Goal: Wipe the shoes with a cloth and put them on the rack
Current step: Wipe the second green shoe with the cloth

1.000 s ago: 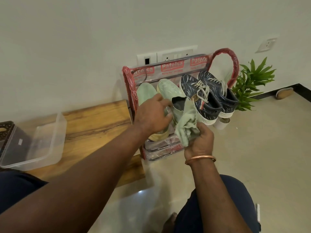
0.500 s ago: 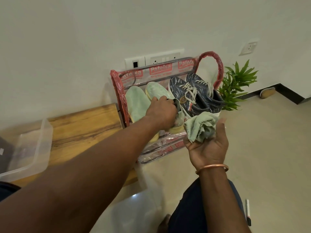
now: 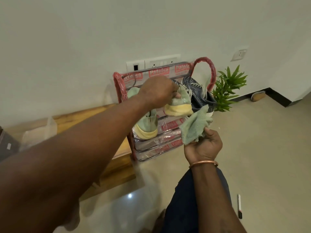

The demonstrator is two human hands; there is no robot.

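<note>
The mint-green shoe (image 3: 178,105) with the yellow sole was in the centre of the frame, in front of the top shelf of the rack (image 3: 204,64). Its heel pointed toward the camera and slightly down. Its long axis ran away toward the wall, and the toe was hidden behind the left hand (image 3: 157,93). This hand gripped the shoe from above, with the fingers curled round the upper near the opening.

The green cloth (image 3: 195,127) hung just below and to the right of the heel, its top corner very near the sole; I could not tell if they touched. The right hand (image 3: 203,145) held the cloth from below, fingers curled and pinching its lower part.

The right hand with the cloth was therefore the nearer one to the heel. I judge that the wiping needed only a short move up and to the left.

The second green shoe (image 3: 146,127) lay on the rack at centre left, heel also to the camera. The dark blue sneakers (image 3: 196,91) stood at the right of the shelf, and the wooden bench (image 3: 117,163) was at lower left.
</note>
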